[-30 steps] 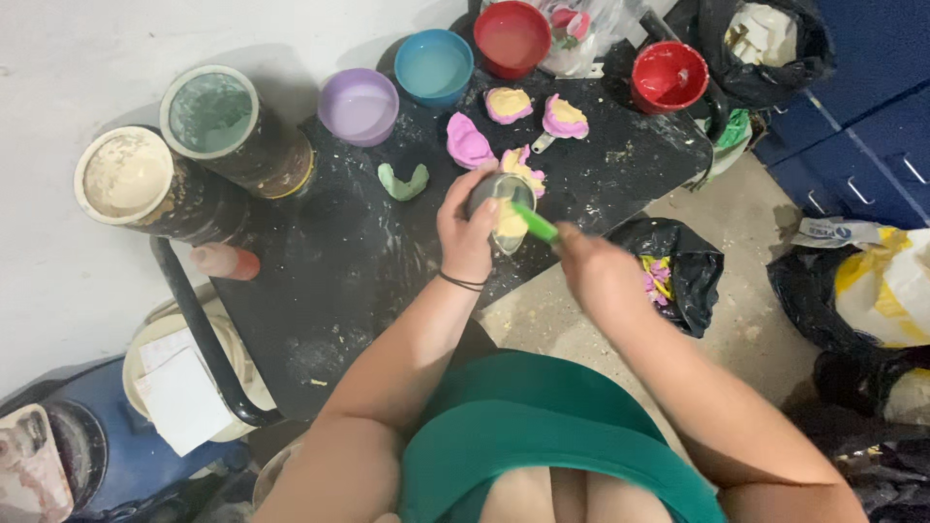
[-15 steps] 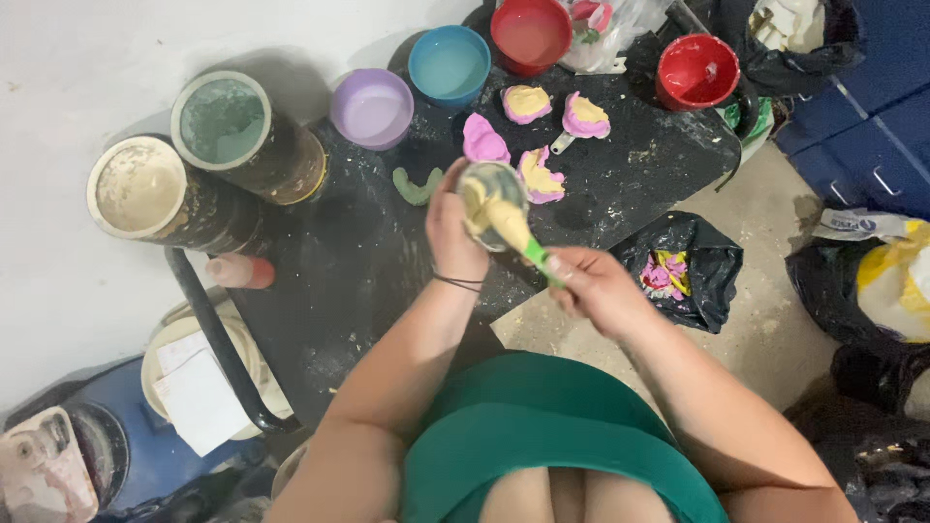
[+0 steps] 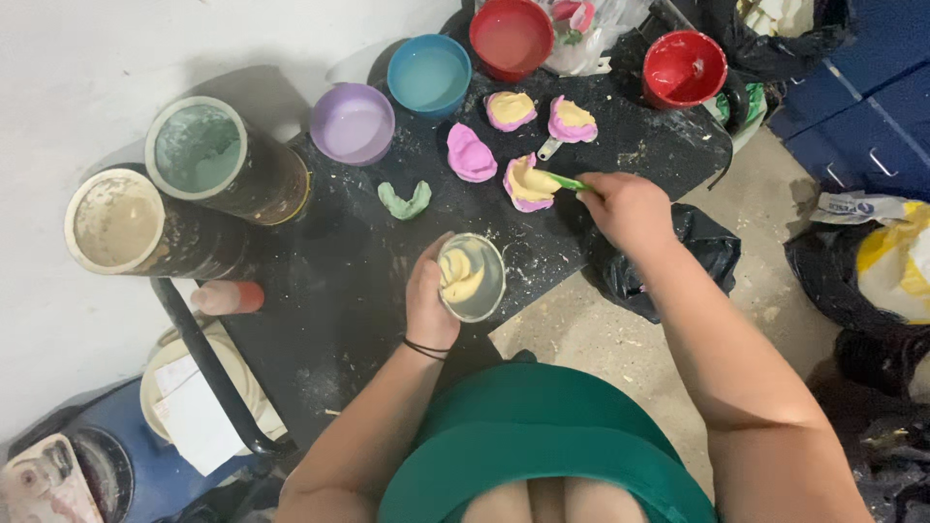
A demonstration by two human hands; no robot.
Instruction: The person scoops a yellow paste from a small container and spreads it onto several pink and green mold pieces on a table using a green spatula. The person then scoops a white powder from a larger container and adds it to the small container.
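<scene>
Green stick (image 3: 570, 182) in right hand's (image 3: 625, 208) grip; left hand (image 3: 428, 308) grips cup (image 3: 471, 277).

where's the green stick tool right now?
Head view, right of centre: the green stick is pinched in the right hand, its tip on the yellow-filled pink mould on the black table, above the cup in the left hand.

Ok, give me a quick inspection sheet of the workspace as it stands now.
Surface: black table, speckled with pale splashes.
Job's things: small cup of yellow paste; green stick at a pink mould.
Clutter: three more pink moulds, green piece, purple bowl, blue bowl, two red bowls, two large tins.
Grips: left hand holds the cup; right hand holds the stick.
Cables: nothing seen.
Surroundings: white wall, black bags, concrete floor.
</scene>
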